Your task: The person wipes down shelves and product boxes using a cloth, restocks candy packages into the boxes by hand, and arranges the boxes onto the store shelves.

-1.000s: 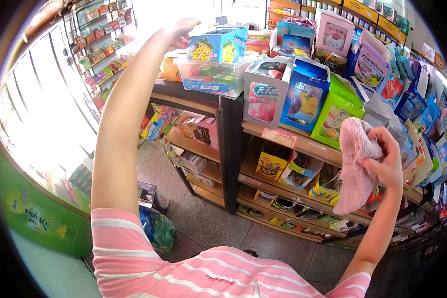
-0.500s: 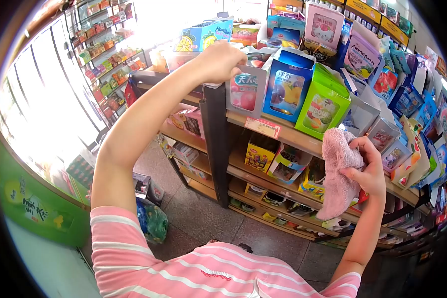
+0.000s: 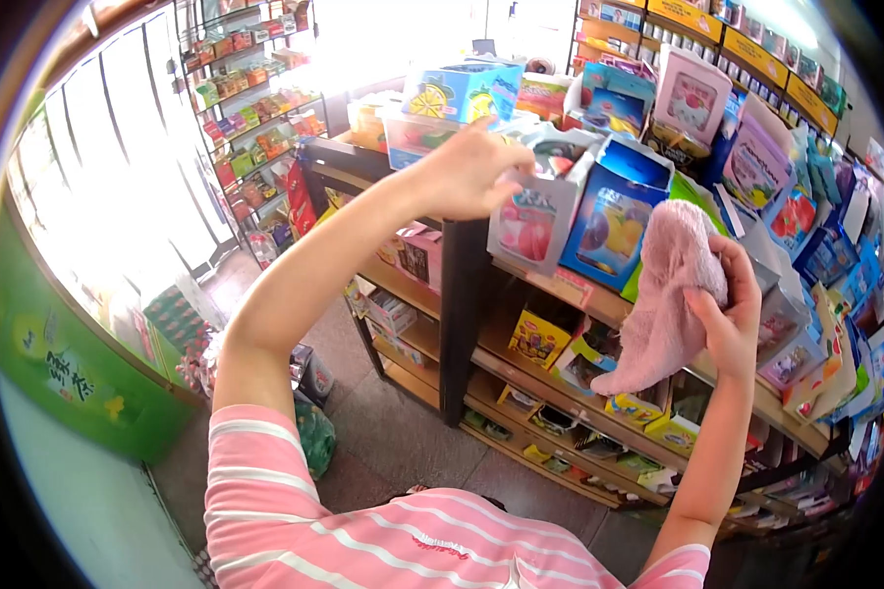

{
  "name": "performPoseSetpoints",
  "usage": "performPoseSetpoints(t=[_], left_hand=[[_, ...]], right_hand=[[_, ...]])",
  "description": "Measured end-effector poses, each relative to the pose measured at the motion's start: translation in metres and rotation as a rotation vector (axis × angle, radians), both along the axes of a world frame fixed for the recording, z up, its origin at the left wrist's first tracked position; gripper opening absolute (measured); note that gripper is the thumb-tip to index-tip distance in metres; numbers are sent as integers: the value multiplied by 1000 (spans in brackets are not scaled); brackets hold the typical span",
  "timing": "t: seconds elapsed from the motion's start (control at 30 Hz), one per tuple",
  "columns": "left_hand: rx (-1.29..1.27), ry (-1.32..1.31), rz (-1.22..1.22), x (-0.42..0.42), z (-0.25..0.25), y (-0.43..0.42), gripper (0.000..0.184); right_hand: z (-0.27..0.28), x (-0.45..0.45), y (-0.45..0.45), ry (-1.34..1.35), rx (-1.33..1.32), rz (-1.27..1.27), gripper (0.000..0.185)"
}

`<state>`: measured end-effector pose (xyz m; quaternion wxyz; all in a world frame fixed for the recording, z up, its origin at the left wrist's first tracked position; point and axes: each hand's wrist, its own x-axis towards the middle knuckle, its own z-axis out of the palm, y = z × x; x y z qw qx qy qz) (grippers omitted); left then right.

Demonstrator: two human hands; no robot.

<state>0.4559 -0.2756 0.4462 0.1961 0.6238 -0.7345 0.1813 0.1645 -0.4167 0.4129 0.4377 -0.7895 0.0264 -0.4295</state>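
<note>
A pink cloth hangs from my right hand, which is closed round its bunched right side with the thumb on top. My left hand reaches to the corner of the shelf unit. Its curled fingers are at the upper left edge of a pale box with peach pictures, gripping it there; the fingertips are partly hidden. Right beside that box stands a blue open-topped box with fruit pictures. Behind the cloth, a green box is mostly covered.
A clear bin with a blue lemon-printed box stands beyond my left hand. Candy packs crowd the top shelf to the right. Lower shelves hold yellow boxes. A green bag is on the floor, and a green-panelled cabinet at left.
The view has shifted, so the shelves sit farther right and lower. My right hand has raised the cloth, which swings left over the green box. My left hand stays at the pale box's edge.
</note>
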Motion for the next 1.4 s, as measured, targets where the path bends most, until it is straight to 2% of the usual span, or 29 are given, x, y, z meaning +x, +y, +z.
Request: performPoseSetpoints(t=[0.07, 0.13, 0.2, 0.23, 0.3, 0.4, 0.47, 0.53, 0.6, 0.67, 0.7, 0.73, 0.8, 0.93, 1.0, 1.07, 1.1, 1.13, 1.2, 1.27, 1.3, 1.33, 1.4], left_hand=[[-19, -24, -17, -1, -3, 4, 15], [-116, -33, -87, 1, -9, 3, 14], [-115, -24, -95, 3, -11, 2, 14], [-129, -13, -114, 6, -13, 2, 14], [-141, 1, -152, 9, -14, 3, 14], [-195, 66, -185, 4, -8, 24, 16], [-33, 48, -210, -6, -9, 37, 15], [-29, 113, -193, -13, -17, 41, 14], [-36, 172, -171, -15, -24, 43, 14], [-122, 189, -175, -15, -30, 43, 14], [-120, 192, -186, -16, -31, 42, 14], [-147, 190, -206, -18, -33, 41, 15], [-164, 192, -240, -19, -35, 42, 16], [-272, 186, -199, -16, -44, 45, 18], [-310, 230, -195, -18, -57, 47, 19], [-715, 366, -158, -28, -81, 49, 32], [-838, 623, -210, -23, -108, 43, 50], [-830, 996, -348, -26, -133, 38, 58], [-402, 1605, -242, -30, -184, 37, 53], [12, 2147, -512, -41, -196, 32, 58], [41, 2260, -447, -53, -191, 24, 69], [46, 2273, -439, -61, -184, 21, 69], [142, 2389, -1074, -73, -169, 15, 75]], right_hand=[[8, 27, 9, -43, -140, -148, 42], [14, 59, 19, -93, -289, -173, 43], [16, 88, 13, -42, -549, -239, 42], [14, 99, 7, -39, -546, -243, 42], [12, 112, -2, -16, -646, -454, 42], [15, 111, -6, -49, -666, -418, 41], [14, 109, -3, -35, -600, -413, 40], [14, 107, -1, -72, -456, -320, 39], [21, 94, 10, -65, -444, -356, 40], [30, 85, 21, -242, -315, -185, 41], [37, 82, 34, -178, -372, -128, 42], [39, 87, 42, -107, -562, -88, 46], [34, 98, 63, 237, -786, -149, 48], [14, 113, 75, 224, -826, -234, 46], [13, 113, 79, 331, -787, -188, 48], [8, 109, 79, 303, -768, -186, 44], [5, 106, 76, 205, -758, -200, 42], [3, 102, 75, 106, -743, -213, 41], [1, 92, 80, 121, -651, -201, 39], [-1, 81, 89, 114, -641, -202, 39], [-3, 77, 93, 72, -665, -220, 39], [-4, 71, 97, 84, -657, -218, 39], [-7, 59, 102, 45, -620, -249, 40]])
